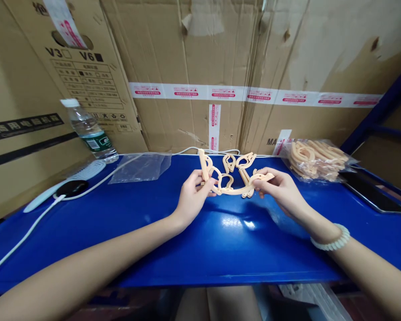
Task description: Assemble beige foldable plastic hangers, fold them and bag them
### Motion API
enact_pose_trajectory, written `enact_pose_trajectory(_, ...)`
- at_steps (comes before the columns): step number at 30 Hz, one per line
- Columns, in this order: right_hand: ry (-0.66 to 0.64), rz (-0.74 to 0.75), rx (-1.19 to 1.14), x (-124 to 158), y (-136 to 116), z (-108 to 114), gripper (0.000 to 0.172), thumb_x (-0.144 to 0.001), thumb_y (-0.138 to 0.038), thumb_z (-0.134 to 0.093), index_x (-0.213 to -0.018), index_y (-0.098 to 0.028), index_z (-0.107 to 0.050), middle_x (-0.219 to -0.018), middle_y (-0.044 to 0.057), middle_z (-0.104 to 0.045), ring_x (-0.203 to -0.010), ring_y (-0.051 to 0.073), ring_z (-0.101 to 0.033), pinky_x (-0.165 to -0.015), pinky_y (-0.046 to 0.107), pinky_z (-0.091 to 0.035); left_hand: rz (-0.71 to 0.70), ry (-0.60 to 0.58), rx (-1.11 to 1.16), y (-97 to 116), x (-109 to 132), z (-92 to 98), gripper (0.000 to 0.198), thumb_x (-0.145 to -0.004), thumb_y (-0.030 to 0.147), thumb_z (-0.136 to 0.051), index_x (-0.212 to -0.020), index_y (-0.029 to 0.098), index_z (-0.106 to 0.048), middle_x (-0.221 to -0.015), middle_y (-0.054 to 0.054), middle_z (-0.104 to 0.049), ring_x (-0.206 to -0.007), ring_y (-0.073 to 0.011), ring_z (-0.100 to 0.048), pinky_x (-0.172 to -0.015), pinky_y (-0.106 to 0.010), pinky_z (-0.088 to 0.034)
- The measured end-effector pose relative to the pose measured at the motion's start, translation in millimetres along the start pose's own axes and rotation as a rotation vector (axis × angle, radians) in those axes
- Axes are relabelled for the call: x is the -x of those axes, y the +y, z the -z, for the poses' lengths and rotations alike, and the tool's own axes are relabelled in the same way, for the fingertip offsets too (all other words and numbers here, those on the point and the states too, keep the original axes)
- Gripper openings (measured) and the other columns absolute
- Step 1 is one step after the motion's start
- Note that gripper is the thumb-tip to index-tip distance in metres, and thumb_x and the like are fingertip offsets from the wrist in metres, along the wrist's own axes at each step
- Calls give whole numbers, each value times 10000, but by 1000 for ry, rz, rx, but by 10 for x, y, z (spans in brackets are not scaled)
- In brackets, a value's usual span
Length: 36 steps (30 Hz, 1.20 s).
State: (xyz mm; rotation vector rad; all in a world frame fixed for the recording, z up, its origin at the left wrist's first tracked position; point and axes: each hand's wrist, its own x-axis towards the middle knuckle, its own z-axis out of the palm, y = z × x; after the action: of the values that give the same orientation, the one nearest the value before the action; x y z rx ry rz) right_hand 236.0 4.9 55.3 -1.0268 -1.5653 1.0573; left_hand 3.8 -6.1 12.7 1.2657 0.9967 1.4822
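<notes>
A beige plastic folding clothes hanger (234,191) is stretched between my two hands, raised over the blue table. My left hand (194,191) pinches its left part, where one arm stands up and a curved piece bends round. The fingers of my right hand (276,183) close on the far right end of its other arm. Just behind it on the table lie several more folded beige hangers, among them one folded hanger (229,163) and another folded hanger (246,160). The hanger in my hands partly hides some of them.
A clear bag of beige hangers (316,159) lies at the back right beside a dark phone (376,191). On the left are a water bottle (92,133), a pale comb-like brush (83,173), a black mouse-like object (71,189), a white cable and an empty plastic bag (140,167). Cardboard (187,120) stands behind.
</notes>
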Motion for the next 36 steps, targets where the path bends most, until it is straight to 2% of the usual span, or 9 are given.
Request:
enact_pose_trajectory(5,44,-12,-98,-38,60,44,275,-740,-381,-821,-775,-181,-636,-674,-15,-626,-519,75,-482,-457,202,-371,-43,62,16,-15,-49,35,340,-806,393,-713,-1005,153,-579,-797,-32,-701,-656,-154,-689,-595,-255,-579)
enact_pose_trajectory(9,69,-35,-256,-58,61,45,289,-739,-353,-831,-778,-194,-593,-686,-26,-612,-554,91,-553,-471,203,-435,-59,56,-32,2,-56,54,278,-831,381,-667,-980,158,-595,-719,6,-641,-602,-135,-633,-555,-235,-516)
enact_pose_trajectory(13,-20,-72,-302,-44,52,5,337,-704,-327,-865,-882,-205,-607,-750,-13,-663,-670,139,-667,-556,232,-543,-98,-151,-162,91,-7,27,226,-813,371,-670,-791,164,-582,-760,-10,-629,-737,-165,-633,-655,-260,-516)
enact_pose_trajectory(16,-98,-66,-270,-22,76,-38,399,-700,-336,-871,-999,-198,-645,-803,-3,-685,-667,135,-684,-593,246,-578,-137,-389,-207,155,52,-14,248,-775,341,-706,-688,161,-559,-983,-75,-663,-988,-228,-630,-800,-296,-525)
enact_pose_trajectory(18,-140,-61,-238,-8,101,-64,373,-699,-338,-873,-967,-178,-667,-822,10,-698,-679,136,-692,-612,249,-591,-42,-528,-131,159,84,-40,288,-781,369,-716,-683,158,-547,-1140,-107,-649,-1044,-248,-635,-835,-322,-537)
enact_pose_trajectory(21,-177,-36,-178,11,127,-96,310,-695,-337,-876,-851,-164,-671,-806,23,-710,-709,154,-707,-643,268,-609,200,-665,37,101,106,-65,362,-817,478,-695,-756,152,-551,-1104,-135,-675,-894,-227,-698,-757,-332,-566)
enact_pose_trajectory(23,-180,-3,-147,23,128,-113,299,-685,-340,-881,-799,-161,-669,-807,30,-712,-713,163,-710,-648,280,-614,279,-671,88,48,105,-71,388,-812,499,-709,-801,155,-531,-972,-114,-702,-749,-194,-708,-666,-302,-562)
enact_pose_trajectory(28,-218,72,-86,38,92,-120,261,-699,-345,-870,-769,-157,-703,-774,27,-701,-664,149,-684,-627,275,-594,324,-636,87,3,90,-76,373,-792,446,-747,-924,169,-536,-826,-43,-701,-537,-128,-638,-502,-232,-498)
enact_pose_trajectory(36,-367,239,105,48,91,-118,163,-838,-349,-756,-827,-187,-769,-847,56,-722,-714,160,-666,-622,285,-571,295,-715,13,31,89,-69,378,-846,499,-698,-950,140,-646,-703,1,-634,-456,-70,-525,-436,-188,-393)
